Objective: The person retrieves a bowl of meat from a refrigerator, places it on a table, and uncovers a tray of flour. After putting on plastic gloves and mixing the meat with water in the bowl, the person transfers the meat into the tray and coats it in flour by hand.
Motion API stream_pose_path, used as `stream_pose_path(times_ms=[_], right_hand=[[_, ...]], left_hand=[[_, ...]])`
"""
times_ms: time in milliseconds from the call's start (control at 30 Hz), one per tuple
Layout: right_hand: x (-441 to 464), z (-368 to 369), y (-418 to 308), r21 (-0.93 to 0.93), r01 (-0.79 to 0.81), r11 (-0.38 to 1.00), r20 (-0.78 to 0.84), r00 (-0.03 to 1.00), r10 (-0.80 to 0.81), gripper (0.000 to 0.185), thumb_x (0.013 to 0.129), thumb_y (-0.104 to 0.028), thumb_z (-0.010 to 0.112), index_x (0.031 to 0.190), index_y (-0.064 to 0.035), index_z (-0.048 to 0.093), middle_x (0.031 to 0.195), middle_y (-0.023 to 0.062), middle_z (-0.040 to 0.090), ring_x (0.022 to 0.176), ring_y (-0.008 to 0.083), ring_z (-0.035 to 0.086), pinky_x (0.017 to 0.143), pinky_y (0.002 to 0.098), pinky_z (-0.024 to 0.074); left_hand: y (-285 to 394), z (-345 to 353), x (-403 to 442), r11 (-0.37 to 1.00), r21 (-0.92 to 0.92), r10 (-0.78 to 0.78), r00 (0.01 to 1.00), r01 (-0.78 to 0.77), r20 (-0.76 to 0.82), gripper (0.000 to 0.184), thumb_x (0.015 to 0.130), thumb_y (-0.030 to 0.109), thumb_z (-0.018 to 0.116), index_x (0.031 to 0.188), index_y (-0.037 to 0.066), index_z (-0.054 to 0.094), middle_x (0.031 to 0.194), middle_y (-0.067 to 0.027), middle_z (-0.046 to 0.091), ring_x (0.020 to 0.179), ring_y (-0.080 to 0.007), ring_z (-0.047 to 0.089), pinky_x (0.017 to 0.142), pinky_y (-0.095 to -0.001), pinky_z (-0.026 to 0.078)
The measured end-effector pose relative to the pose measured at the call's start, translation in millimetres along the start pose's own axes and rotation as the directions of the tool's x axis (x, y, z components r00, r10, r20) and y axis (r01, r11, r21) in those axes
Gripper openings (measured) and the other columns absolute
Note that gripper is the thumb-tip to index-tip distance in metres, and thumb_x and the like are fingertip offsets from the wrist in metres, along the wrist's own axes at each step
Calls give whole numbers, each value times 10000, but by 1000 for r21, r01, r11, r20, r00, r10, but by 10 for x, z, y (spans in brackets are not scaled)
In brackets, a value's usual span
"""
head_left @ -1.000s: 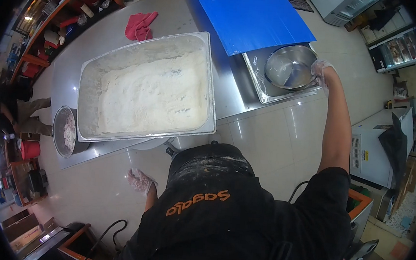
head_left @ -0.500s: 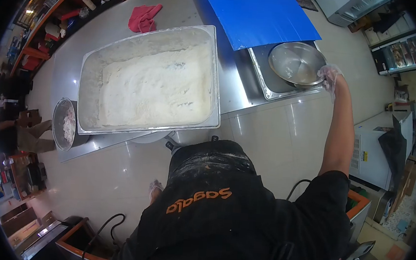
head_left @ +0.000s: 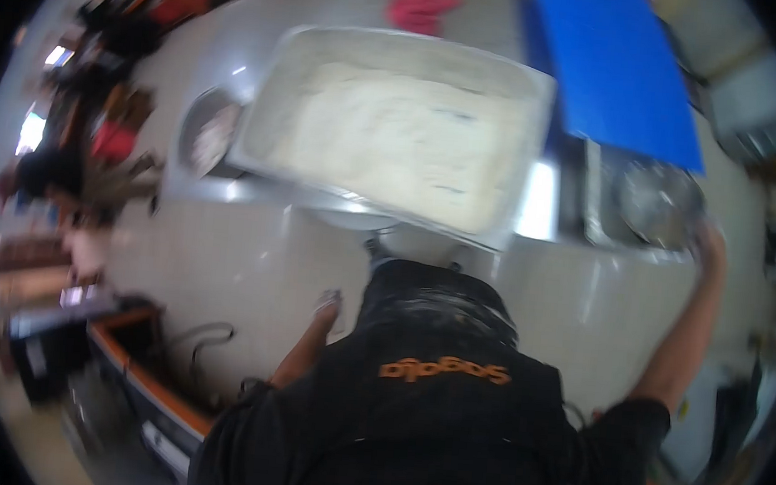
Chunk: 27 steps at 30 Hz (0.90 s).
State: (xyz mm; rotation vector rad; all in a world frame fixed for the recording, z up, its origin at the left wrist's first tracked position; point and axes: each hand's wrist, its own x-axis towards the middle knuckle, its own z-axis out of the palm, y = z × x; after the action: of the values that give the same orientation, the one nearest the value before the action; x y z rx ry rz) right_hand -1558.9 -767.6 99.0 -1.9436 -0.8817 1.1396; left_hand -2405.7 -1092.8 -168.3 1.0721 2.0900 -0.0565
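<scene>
My right hand (head_left: 706, 244), in a clear plastic glove, is at the near right rim of a round metal bowl (head_left: 655, 202) and seems to grip it. Beneath the bowl is a shallow metal tray (head_left: 601, 225), partly covered by a blue board (head_left: 620, 74). My left hand (head_left: 329, 305) hangs low beside my apron, away from the table; blur hides its fingers. In front of me stands a large deep metal pan (head_left: 261, 123) with white flour (head_left: 387, 142) spread inside. To its left is a metal bowl (head_left: 186, 140) with pale pieces in it.
A red cloth (head_left: 420, 10) lies on the steel table (head_left: 334, 6) behind the pan. A person (head_left: 56, 175) is at the far left. An orange-edged unit (head_left: 137, 360) and a black cable (head_left: 203, 337) are at the lower left.
The view has swung left, so the table and pan appear further right and blurred. My left hand has come out further from my side. My right hand remains at the bowl's rim.
</scene>
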Motion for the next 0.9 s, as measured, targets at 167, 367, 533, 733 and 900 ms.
stream_pose_path(times_ms=[167, 367, 533, 733, 900], right_hand=[[-72, 100, -66, -120, -2, 993, -104, 995, -10, 334, 858, -366, 515, 1009, -87, 619, 911, 54, 597, 837, 182, 564, 680, 350, 469], [-434, 537, -468, -84, 44, 995, -45, 998, -48, 129, 781, -193, 555, 777, -64, 554, 662, 69, 509, 538, 197, 488, 448, 367, 431], [-437, 664, -673, -268, -130, 955, -24, 991, 128, 68, 699, -110, 583, 702, -64, 533, 631, 83, 497, 528, 222, 497, 434, 390, 431], [-773, 734, -678, -62, -205, 977, -148, 970, 194, 59, 683, -130, 570, 683, -88, 529, 565, 74, 461, 469, 200, 449, 413, 341, 369], [-827, 421, -421, 10, -308, 951, -164, 938, 305, 107, 644, -170, 599, 720, -135, 533, 639, 2, 435, 542, 132, 409, 446, 299, 289]], left_hand=[[-147, -113, 39, 968, 245, 40, 996, -57, 77, 354, 940, 260, 310, 1165, 50, 485, 1102, -214, 524, 1054, -372, 486, 929, -445, 384], [-64, 17, -68, 986, -150, 74, 997, -73, 3, 361, 904, 324, 431, 972, -1, 576, 882, -127, 620, 843, -271, 590, 726, -390, 454], [-488, 151, 22, 940, 325, 62, 988, -105, 140, 463, 910, 398, 387, 981, -14, 586, 908, -132, 636, 864, -260, 595, 736, -387, 439], [-418, 75, -113, 945, -274, -164, 984, 178, 76, 544, 910, 458, 341, 1009, -19, 583, 965, -141, 639, 895, -258, 594, 769, -386, 431], [-819, 266, 158, 834, -547, -57, 997, 74, 48, 427, 904, 425, 420, 996, 39, 578, 831, -83, 604, 774, -197, 566, 680, -334, 441]])
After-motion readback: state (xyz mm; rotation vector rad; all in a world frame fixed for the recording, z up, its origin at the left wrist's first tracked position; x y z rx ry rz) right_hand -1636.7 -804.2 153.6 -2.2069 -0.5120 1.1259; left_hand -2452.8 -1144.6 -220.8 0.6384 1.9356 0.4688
